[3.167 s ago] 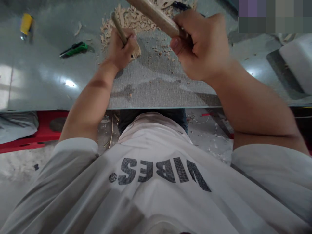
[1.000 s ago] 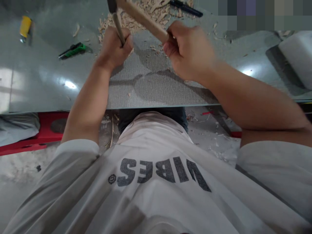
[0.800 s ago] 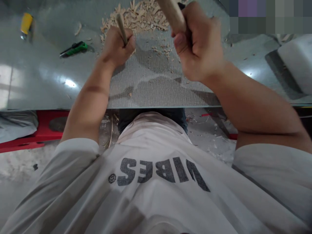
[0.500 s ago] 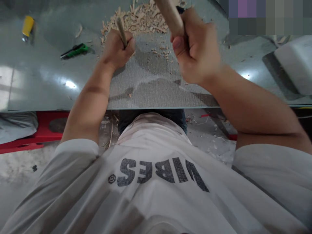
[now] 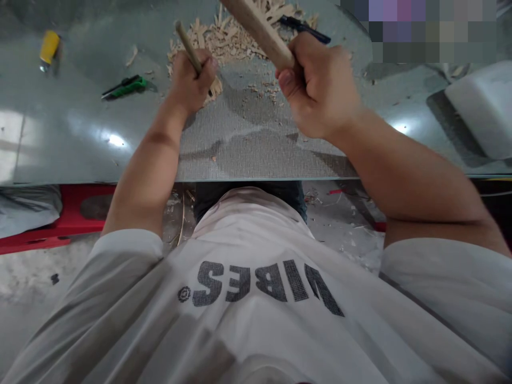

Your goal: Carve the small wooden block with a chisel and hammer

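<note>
My left hand (image 5: 193,77) is closed around the slim handle of a chisel (image 5: 186,45), which leans with its top away from me. Its dark lower end comes out below my fingers, at a pale piece of wood (image 5: 216,88) partly hidden under the hand. My right hand (image 5: 320,88) grips the near end of a thick wooden stick (image 5: 262,37), raised above the table. The far end of that stick runs out of the top of the view. Behind both hands lies a heap of wood chips (image 5: 228,40).
A green utility knife (image 5: 127,87) and a yellow-handled tool (image 5: 49,48) lie at the left of the glossy table (image 5: 80,114). A dark blue tool (image 5: 306,28) lies beyond my right hand. A white block (image 5: 484,109) stands at the right. Below are a red stool (image 5: 86,208) and littered floor.
The wooden stick has tilted and shifted left and lower. My left hand has moved slightly left, showing more of the wood piece and the chisel's lower end. More of the dark blue tool shows.
</note>
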Action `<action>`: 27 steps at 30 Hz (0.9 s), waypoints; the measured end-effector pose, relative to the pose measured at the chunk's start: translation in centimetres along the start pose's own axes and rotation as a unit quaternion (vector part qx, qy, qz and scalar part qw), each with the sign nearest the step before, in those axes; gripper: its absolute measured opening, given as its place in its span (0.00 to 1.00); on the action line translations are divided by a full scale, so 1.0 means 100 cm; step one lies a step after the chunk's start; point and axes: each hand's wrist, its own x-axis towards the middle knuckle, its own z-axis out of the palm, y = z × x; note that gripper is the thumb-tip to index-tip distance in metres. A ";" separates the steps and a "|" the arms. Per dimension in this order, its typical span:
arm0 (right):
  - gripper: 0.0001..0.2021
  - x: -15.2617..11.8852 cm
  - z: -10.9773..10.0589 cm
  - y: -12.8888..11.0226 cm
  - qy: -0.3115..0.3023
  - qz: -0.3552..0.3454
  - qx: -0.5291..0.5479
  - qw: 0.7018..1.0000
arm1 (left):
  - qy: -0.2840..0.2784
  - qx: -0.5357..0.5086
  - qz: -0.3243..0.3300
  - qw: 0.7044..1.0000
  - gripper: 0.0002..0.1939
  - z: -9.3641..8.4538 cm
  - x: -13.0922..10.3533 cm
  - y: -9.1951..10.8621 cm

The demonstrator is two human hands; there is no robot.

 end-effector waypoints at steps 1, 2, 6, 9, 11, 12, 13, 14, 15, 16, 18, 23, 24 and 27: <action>0.18 0.000 0.001 0.001 -0.010 0.001 -0.009 1.000 | 0.000 0.001 0.000 1.000 0.37 0.000 0.000 0.002; 0.18 0.000 0.001 0.001 -0.019 0.000 -0.018 1.000 | -0.001 0.001 -0.002 1.000 0.37 0.000 0.000 0.004; 0.17 0.000 0.002 0.003 -0.057 0.002 -0.065 0.996 | -0.034 0.013 -0.031 0.999 0.37 -0.001 0.001 0.021; 0.17 0.000 0.002 0.004 -0.066 -0.001 -0.075 0.995 | -0.046 0.037 -0.057 0.997 0.37 -0.001 0.005 0.035; 0.17 0.001 0.001 0.003 -0.067 -0.003 -0.071 0.995 | -0.041 0.043 -0.060 0.996 0.37 -0.001 0.008 0.042; 0.18 0.001 0.000 0.002 -0.065 -0.005 -0.069 0.995 | -0.041 0.041 -0.059 0.997 0.37 -0.002 0.009 0.045; 0.18 0.001 0.000 0.001 -0.061 -0.006 -0.070 0.996 | -0.044 0.038 -0.057 0.997 0.37 -0.002 0.010 0.046; 0.18 0.001 -0.001 0.000 -0.055 -0.007 -0.071 0.996 | -0.050 0.033 -0.053 0.997 0.37 -0.002 0.010 0.046; 0.19 0.001 -0.001 -0.001 -0.045 -0.007 -0.074 0.996 | -0.057 0.028 -0.049 0.997 0.37 -0.003 0.011 0.045; 0.20 0.001 -0.001 -0.001 -0.037 -0.005 -0.075 0.996 | -0.063 0.023 -0.046 0.997 0.37 -0.004 0.010 0.042; 0.20 0.001 0.001 -0.001 -0.032 0.010 -0.074 0.997 | -0.072 0.015 -0.042 0.996 0.37 -0.005 0.009 0.035; 0.10 0.003 0.003 0.001 -0.068 0.046 -0.065 0.994 | -0.099 0.004 -0.039 0.994 0.37 -0.008 0.004 0.017; 0.11 0.004 0.003 0.001 -0.062 0.045 -0.064 0.995 | -0.102 0.011 -0.035 0.994 0.37 -0.008 0.004 0.017; 0.17 0.003 0.001 0.000 -0.027 0.029 -0.059 0.997 | -0.095 0.028 -0.024 0.995 0.36 -0.008 0.006 0.023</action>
